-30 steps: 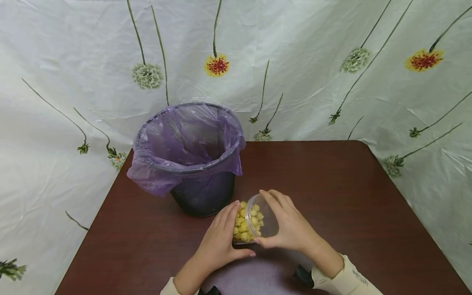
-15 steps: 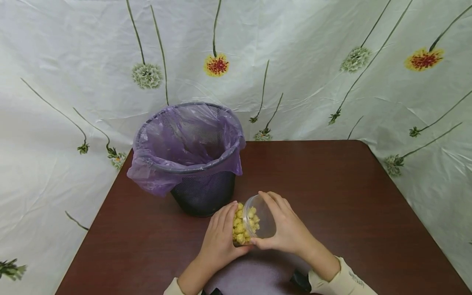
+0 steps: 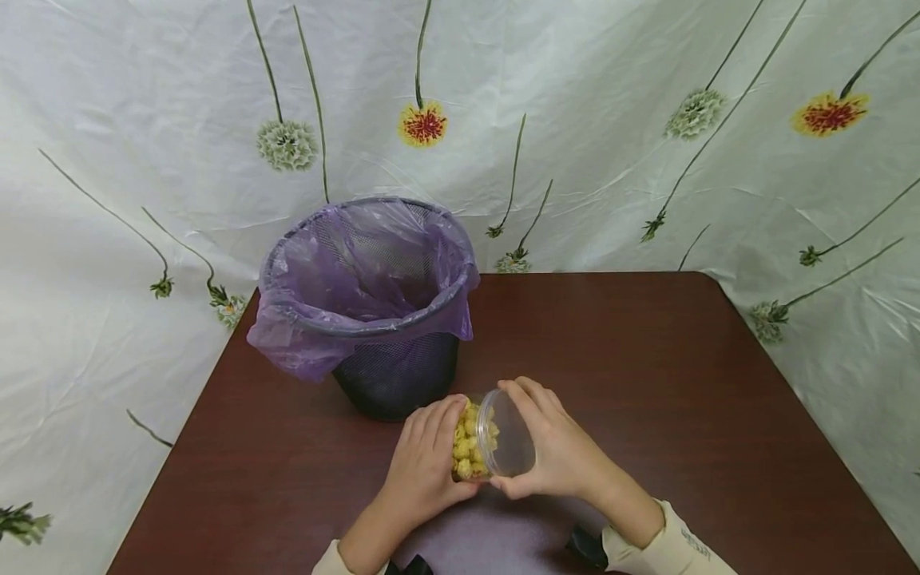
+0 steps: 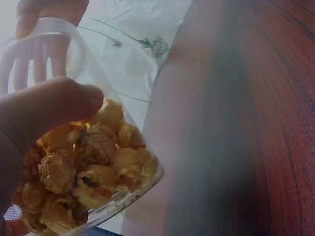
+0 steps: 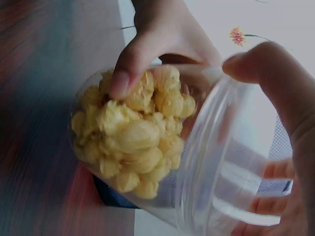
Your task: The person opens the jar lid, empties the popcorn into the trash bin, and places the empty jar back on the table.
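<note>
A clear plastic jar (image 3: 467, 459) of yellow popcorn (image 5: 133, 142) lies tilted on its side between my hands, its mouth end toward the right. My left hand (image 3: 422, 457) grips the jar's body, thumb on the near side and fingers over the far side. Around the clear lid (image 3: 516, 438) at the mouth end, my right hand (image 3: 564, 447) curls its thumb and fingers. Whether the lid is seated or loose I cannot tell. In the left wrist view the popcorn (image 4: 93, 167) is heaped toward the jar's base, below the left thumb.
Behind the hands, left of centre, stands a dark mesh bin (image 3: 395, 379) lined with a purple plastic bag (image 3: 345, 279). The dark red-brown table (image 3: 611, 343) extends to the right. A white cloth with printed flowers (image 3: 589, 144) hangs around the table's back and sides.
My left thumb has closed in against the jar. The right hand has shifted slightly left and down with the lid end. The bin has stayed in place.
</note>
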{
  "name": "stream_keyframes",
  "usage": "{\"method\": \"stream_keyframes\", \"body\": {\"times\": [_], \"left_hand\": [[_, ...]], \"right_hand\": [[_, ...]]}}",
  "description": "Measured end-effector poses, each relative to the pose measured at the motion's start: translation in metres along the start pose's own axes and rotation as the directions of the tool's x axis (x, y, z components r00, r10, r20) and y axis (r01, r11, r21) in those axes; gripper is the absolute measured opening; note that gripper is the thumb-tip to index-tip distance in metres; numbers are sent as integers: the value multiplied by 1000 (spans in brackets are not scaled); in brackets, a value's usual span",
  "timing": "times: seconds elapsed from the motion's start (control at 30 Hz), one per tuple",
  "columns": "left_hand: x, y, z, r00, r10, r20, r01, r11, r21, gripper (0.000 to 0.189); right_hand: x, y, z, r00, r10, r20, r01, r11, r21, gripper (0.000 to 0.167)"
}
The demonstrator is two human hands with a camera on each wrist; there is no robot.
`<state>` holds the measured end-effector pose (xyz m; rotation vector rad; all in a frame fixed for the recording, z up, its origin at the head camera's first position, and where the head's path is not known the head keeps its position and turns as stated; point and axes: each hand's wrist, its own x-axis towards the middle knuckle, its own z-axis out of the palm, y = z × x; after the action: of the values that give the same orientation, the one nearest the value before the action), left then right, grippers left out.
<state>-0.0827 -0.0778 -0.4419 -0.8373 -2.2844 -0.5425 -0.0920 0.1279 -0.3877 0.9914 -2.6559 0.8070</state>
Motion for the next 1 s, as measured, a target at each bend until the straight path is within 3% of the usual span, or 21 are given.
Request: {"method": "stream_keyframes", "body": {"times": [0.2, 0.33, 0.43, 0.53, 0.67, 0.73, 0.83, 1.0], "left_hand": [[-2, -2, -2, 997, -10, 72, 13, 999, -33, 103], [-3, -4, -2, 997, -7, 79, 9, 1000, -22, 102], [-3, -4, -2, 996, -15, 84, 15, 1000, -7, 103], [-2, -5, -2, 995, -20, 94, 20, 1000, 1, 103], [-2, -5, -2, 995, -23, 100, 23, 1000, 2, 104], [-2, -5, -2, 994, -26, 102, 26, 1000, 2, 104], [-2, -4, -2, 994, -27, 106, 27, 1000, 8, 104], [-1, -3, -3, 994, -15, 106, 13, 1000, 12, 102]], "right_hand": [[0, 7, -2, 978, -198, 72, 198, 980, -1, 103], [2, 10, -6, 965, -227, 134, 229, 973, 1, 105], [0, 8, -9, 970, -161, 181, 166, 986, -13, 110], [-3, 1, -10, 977, -8, 212, 11, 1000, -11, 111], [-4, -9, -8, 958, 218, 188, -225, 974, 16, 107], [-3, -13, -7, 947, 276, 163, -283, 959, 20, 104], [-2, -16, -4, 948, 291, 128, -296, 955, 14, 99], [-1, -11, -2, 971, 218, 98, -222, 975, 29, 93]]}}
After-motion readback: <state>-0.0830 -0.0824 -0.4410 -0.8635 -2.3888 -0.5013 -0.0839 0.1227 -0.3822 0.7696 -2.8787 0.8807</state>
